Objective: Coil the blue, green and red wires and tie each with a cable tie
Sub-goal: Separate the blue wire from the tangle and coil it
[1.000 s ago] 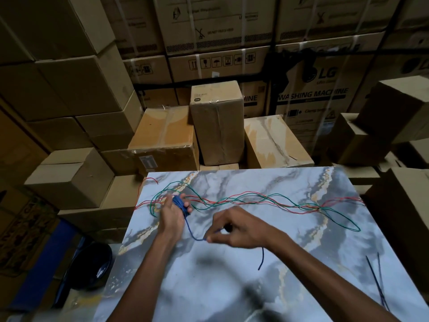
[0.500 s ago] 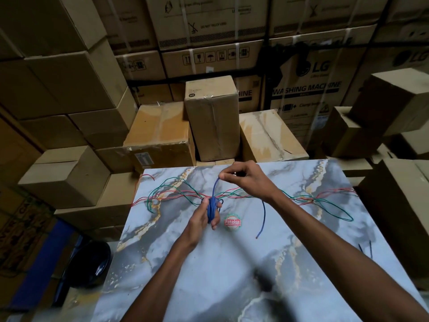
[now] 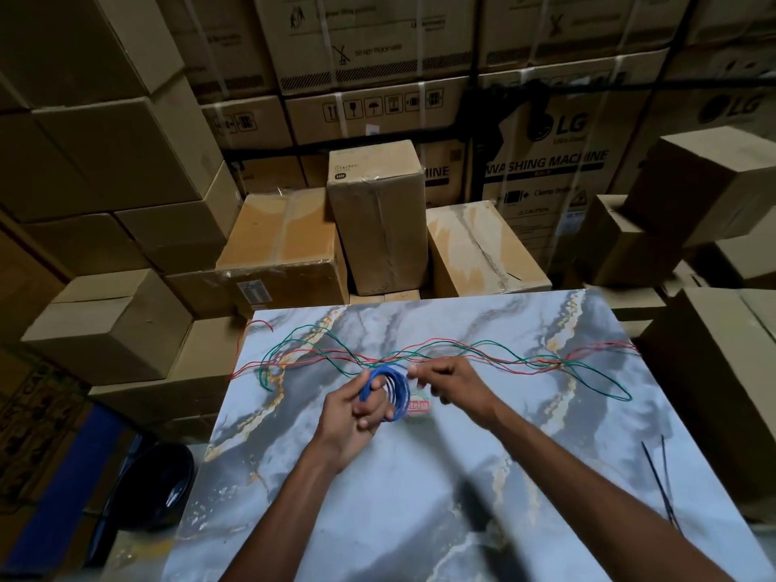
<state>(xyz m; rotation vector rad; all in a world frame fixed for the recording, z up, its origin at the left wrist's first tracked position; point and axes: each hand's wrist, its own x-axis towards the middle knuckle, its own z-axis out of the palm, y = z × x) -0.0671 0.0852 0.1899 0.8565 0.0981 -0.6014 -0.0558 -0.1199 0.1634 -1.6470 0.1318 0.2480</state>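
Observation:
A blue wire (image 3: 394, 386) is wound into a small coil of several loops above the marble tabletop (image 3: 420, 497). My left hand (image 3: 357, 417) grips the coil at its left side, fingers through the loops. My right hand (image 3: 449, 384) is just right of the coil, its fingertips pinching the wire's end at the top of the coil. A green wire (image 3: 596, 371) and a red wire (image 3: 516, 365) lie loose and intertwined across the far part of the table. Black cable ties (image 3: 661, 476) lie at the table's right edge.
Cardboard boxes (image 3: 378, 228) are stacked all around the table's far side and both sides. A round red sticker (image 3: 419, 406) sits on the tabletop under the coil. A dark round object (image 3: 155, 485) lies on the floor at the left.
My right hand came back down from the far side to the coil, laying the last of the blue wire on it. The hanging blue tail is gone and the coil shows wider loops.

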